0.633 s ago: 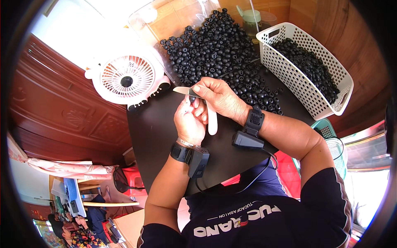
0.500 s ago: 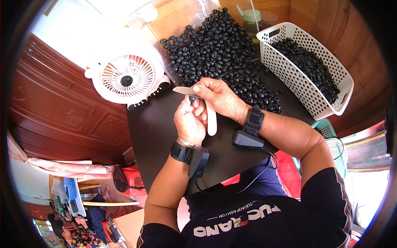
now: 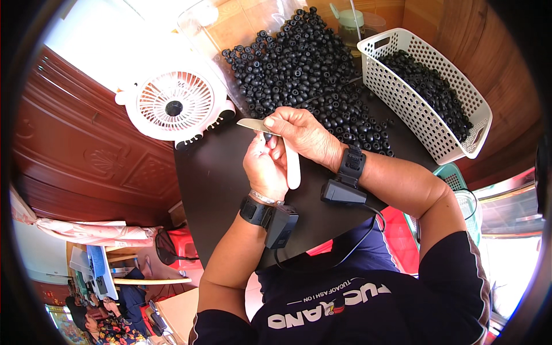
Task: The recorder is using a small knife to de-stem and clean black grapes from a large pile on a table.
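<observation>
My left hand (image 3: 264, 169) is closed, pinching one small black rounded piece (image 3: 267, 137) at its fingertips. In my right hand (image 3: 307, 137) is a knife with a pale handle (image 3: 294, 171) that slants down past the left fingers. Its short blade (image 3: 252, 123) points left and lies against or just above the black piece; I cannot tell if it cuts in. My right thumb presses on the back of the blade. Just beyond my hands spreads a big heap of black hollow pieces (image 3: 293, 72), each rounded with a hole.
A white perforated basket (image 3: 397, 95) with small black bits stands right of the heap. At the left is a pink and white fan (image 3: 177, 108). All rest on a dark table (image 3: 215, 172). A jar with a pale green lid (image 3: 349, 20) stands behind. Another person (image 3: 95, 322) sits far lower left.
The knife and both hands keep nearly the same pose. My left wrist has shifted slightly to the right, and the blade tip sits a little further left.
</observation>
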Demonstrator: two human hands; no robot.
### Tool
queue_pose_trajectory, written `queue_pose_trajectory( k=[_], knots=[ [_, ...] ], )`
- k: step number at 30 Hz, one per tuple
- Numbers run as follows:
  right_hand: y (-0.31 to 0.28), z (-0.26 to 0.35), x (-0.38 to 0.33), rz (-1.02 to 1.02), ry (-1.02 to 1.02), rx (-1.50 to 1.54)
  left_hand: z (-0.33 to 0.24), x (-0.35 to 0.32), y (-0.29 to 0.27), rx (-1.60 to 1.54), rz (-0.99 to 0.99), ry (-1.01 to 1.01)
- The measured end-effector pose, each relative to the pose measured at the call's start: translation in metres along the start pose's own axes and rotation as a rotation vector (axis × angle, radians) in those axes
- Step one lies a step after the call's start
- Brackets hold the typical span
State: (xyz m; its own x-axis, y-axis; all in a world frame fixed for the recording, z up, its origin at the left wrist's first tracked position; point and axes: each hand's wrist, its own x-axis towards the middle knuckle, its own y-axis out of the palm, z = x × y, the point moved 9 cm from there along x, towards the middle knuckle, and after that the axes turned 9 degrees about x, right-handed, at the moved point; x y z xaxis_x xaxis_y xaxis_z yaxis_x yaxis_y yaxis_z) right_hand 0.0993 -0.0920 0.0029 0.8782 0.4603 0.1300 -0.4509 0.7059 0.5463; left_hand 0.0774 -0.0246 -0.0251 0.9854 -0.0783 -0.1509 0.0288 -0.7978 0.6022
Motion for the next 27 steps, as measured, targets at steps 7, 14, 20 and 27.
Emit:
queue_pose_trajectory(
  k=[7,14,20,27],
  knots=[
    [0.002,-0.001,-0.003,-0.016,0.020,-0.014,0.005,0.003,-0.006,-0.007,-0.031,-0.004],
    [-0.014,0.007,0.007,-0.038,-0.055,0.101,-0.001,0.003,0.008,0.004,-0.006,-0.002],
    [-0.047,0.027,0.007,-0.303,-0.155,-0.061,-0.051,-0.001,0.017,0.200,0.100,0.289],
    [-0.057,0.025,0.009,-0.329,-0.236,0.060,-0.083,0.010,0.126,0.405,0.271,0.454]
  ],
)
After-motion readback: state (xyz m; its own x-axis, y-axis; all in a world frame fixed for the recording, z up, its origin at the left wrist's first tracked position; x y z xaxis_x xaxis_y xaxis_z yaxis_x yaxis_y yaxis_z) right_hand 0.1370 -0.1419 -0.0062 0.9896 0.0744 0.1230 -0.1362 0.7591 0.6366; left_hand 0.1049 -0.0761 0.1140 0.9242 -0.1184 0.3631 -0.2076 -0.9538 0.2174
